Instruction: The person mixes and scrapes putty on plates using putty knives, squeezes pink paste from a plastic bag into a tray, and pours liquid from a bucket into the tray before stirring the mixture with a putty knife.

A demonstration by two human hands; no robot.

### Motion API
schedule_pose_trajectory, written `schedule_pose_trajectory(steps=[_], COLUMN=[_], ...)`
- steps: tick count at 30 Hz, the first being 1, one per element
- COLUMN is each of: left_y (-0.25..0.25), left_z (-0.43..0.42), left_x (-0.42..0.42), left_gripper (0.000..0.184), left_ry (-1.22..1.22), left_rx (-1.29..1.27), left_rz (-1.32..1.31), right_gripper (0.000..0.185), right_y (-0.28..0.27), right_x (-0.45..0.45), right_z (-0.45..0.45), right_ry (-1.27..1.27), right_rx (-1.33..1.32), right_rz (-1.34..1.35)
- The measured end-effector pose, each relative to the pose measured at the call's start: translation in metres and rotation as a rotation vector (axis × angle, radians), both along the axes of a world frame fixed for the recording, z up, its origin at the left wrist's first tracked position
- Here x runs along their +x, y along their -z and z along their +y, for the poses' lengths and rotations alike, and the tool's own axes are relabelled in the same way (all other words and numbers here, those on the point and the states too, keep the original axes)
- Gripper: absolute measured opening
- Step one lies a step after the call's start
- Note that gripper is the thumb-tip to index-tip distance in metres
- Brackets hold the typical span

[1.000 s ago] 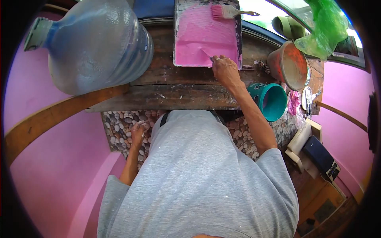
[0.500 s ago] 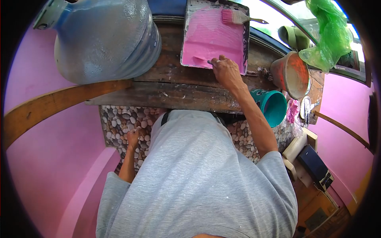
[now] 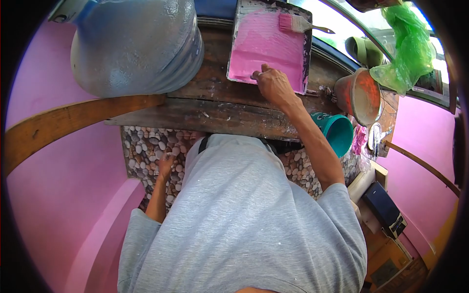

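Observation:
A black-edged tray (image 3: 309, 63) of pink paint lies on the wooden bench (image 3: 205, 115). My right hand (image 3: 274, 85) is at the tray's near edge, its fingers bent together around something small that I cannot make out. Across the tray's upper right rests a brush (image 3: 295, 23) with pink bristles and a pale handle. My left hand (image 3: 166, 162) hangs low beside my body, above the pebble-patterned floor (image 3: 146, 146), with its fingers partly curled and too small to read clearly.
A large clear water bottle (image 3: 137, 49) lies at the left of the bench. To the right are an orange-stained bucket (image 3: 359, 95), a teal bucket (image 3: 337, 134) and a green plastic bag (image 3: 408, 49). A curved wooden bar (image 3: 73, 117) crosses the left side.
The view has shifted, so the tray and bottle sit further right in it. At the tray's near edge, my right hand has moved slightly left relative to the tray. The brush stays on the tray.

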State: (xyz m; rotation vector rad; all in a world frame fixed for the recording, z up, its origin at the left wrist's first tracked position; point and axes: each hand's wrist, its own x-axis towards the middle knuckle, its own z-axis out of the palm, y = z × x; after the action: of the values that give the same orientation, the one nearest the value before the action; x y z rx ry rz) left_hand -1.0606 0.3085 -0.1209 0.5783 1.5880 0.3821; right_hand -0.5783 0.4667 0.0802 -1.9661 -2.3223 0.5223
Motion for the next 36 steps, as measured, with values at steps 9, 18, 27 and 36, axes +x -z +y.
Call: schedule_pose_trajectory(steps=[9,18,27,36], left_y=[0.016,0.006,0.014,0.011], left_z=[-0.005,0.001,0.009,0.013], left_x=[-0.004,0.001,-0.004,0.0], left_gripper=[0.02,0.021,0.021,0.018], left_ry=[0.064,0.112,0.093,0.073], left_rx=[-0.078,-0.116,-0.088,-0.119], left_rz=[-0.047,-0.022,-0.038,-0.111], right_gripper=[0.026,0.017,0.018,0.02], right_y=[0.015,0.002,0.014,0.015], right_x=[0.004,0.06,0.066,0.063], right_z=[-0.01,-0.04,-0.054,-0.052], right_ry=[0.001,0.316,0.456,0.625], right_rx=[0.085,0.077,0.157,0.129], right_rz=[0.02,0.054,0.153,0.202])
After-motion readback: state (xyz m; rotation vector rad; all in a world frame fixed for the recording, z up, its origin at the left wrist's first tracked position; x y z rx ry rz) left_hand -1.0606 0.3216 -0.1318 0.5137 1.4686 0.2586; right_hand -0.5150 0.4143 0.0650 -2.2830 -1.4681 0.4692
